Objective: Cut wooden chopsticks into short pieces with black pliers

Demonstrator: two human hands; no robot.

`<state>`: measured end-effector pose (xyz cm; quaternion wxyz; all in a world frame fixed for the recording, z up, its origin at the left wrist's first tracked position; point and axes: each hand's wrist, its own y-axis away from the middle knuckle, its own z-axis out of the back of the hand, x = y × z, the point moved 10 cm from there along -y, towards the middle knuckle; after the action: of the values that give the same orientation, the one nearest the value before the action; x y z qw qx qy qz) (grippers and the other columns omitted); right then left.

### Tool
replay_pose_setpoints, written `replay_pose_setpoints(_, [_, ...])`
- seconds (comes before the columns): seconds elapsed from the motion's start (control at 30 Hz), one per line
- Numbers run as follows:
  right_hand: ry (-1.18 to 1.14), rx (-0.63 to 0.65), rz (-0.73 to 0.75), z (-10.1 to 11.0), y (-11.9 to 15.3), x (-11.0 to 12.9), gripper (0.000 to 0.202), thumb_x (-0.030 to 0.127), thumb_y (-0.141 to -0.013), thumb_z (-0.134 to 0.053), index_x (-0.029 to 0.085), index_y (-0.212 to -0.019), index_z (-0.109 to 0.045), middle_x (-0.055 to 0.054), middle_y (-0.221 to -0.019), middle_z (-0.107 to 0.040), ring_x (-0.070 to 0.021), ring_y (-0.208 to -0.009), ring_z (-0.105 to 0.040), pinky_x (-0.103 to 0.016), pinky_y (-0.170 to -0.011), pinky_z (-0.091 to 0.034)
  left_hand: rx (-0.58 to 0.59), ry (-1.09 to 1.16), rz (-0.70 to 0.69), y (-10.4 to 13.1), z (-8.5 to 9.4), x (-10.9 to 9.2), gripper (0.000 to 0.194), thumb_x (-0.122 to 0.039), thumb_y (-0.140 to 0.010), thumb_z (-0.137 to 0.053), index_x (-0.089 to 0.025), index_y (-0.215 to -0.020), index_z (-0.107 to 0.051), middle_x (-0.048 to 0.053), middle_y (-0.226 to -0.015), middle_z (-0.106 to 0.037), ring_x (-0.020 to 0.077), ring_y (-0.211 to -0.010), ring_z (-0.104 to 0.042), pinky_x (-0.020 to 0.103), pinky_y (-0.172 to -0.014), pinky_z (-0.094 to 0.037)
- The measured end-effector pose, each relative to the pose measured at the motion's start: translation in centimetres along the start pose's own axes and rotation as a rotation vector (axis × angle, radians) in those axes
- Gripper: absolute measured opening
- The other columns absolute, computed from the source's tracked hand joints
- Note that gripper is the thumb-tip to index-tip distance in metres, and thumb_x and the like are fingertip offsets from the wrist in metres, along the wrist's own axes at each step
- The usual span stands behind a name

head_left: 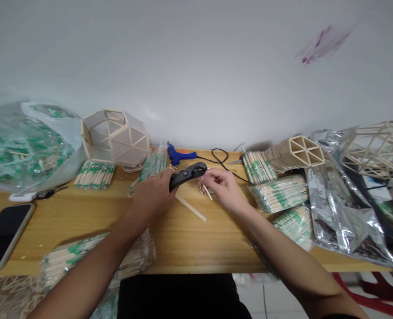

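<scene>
One stick (209, 194) in R grip (223, 187), nr blk tool (186, 174)

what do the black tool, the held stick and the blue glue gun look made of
Black tool: probably hard plastic, satin, going by its even black surface; metal parts can't be ruled out.
Held stick: likely bare wood, matte, from its pale tan colour.
Blue glue gun: apparently moulded plastic, smooth, from its uniform colour.
</scene>
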<state>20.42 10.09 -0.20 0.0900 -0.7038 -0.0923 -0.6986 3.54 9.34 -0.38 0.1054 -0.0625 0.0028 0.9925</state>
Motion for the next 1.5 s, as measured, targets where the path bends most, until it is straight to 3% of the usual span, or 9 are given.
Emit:
replay_pose_setpoints(0.17, [0.006,0.008,-0.004,-0.13,0.04,0.09,0.036,0.053,-0.082,-0.078,0.019,-0.074,-0.072,-0.002,-0.064,-0.066,-0.0154,-0.058,-0.057,-0.030,-0.061,-0.050,0.038,0.006,0.041,-0.03,-0.16,0.34,0.025,-0.040,-0.100,-0.048,-0.020,-0.106,-0.063,0.012,-0.096,-0.075,0.0319,-0.087,-0.073,0.036,-0.068,-0.046])
replay_pose_setpoints(0.5, [0.032,0.024,0.031,-0.23,-0.14,0.05,0.039,0.056,-0.083,-0.076,0.019,-0.074,-0.070,-0.001,-0.063,-0.064,-0.0150,-0.057,-0.058,-0.030,-0.062,-0.051,-0.049,-0.016,-0.041,-0.27,0.00,0.13,0.026,-0.036,-0.097,-0.053,-0.017,-0.111,-0.062,0.014,-0.108,-0.073,0.0343,-0.097,-0.070,0.040,-0.077,-0.049])
replay_pose_setpoints(0.73, [0.065,0.019,0.037,-0.14,-0.15,0.11,0.042,0.060,-0.083,-0.075,0.019,-0.076,-0.071,-0.001,-0.063,-0.065,-0.0153,-0.058,-0.057,-0.029,-0.060,-0.049,0.036,0.017,0.037,-0.10,-0.31,0.55,0.025,-0.040,-0.098,-0.051,-0.020,-0.107,-0.064,0.012,-0.096,-0.075,0.0319,-0.089,-0.073,0.036,-0.068,-0.047])
replay_pose_setpoints(1.07, [0.051,0.017,0.053,-0.07,-0.27,-0.32,0.033,0.050,-0.085,-0.075,0.019,-0.075,-0.069,-0.001,-0.062,-0.064,-0.0159,-0.058,-0.057,-0.030,-0.060,-0.048,-0.020,0.007,-0.032,-0.28,-0.07,0.13,0.027,-0.036,-0.097,-0.052,-0.018,-0.114,-0.062,0.014,-0.111,-0.073,0.0326,-0.097,-0.071,0.039,-0.077,-0.049])
replay_pose_setpoints(1.27, [0.033,0.009,0.047,-0.06,-0.19,-0.20,0.031,0.048,-0.084,-0.077,0.019,-0.077,-0.070,0.000,-0.062,-0.063,-0.0147,-0.057,-0.056,-0.030,-0.060,-0.047,0.048,0.025,0.019,-0.11,-0.27,0.32,0.025,-0.039,-0.099,-0.050,-0.020,-0.107,-0.064,0.012,-0.097,-0.075,0.0324,-0.088,-0.072,0.037,-0.068,-0.046])
replay_pose_setpoints(1.5, [0.058,-0.006,0.071,0.16,-0.22,-0.25,0.025,0.042,-0.084,-0.076,0.018,-0.078,-0.069,0.000,-0.062,-0.064,-0.0137,-0.057,-0.057,-0.028,-0.060,-0.047,-0.057,0.027,-0.044,-0.27,0.03,0.16,0.029,-0.035,-0.096,-0.054,-0.017,-0.117,-0.063,0.014,-0.115,-0.072,0.0334,-0.102,-0.069,0.041,-0.083,-0.050])
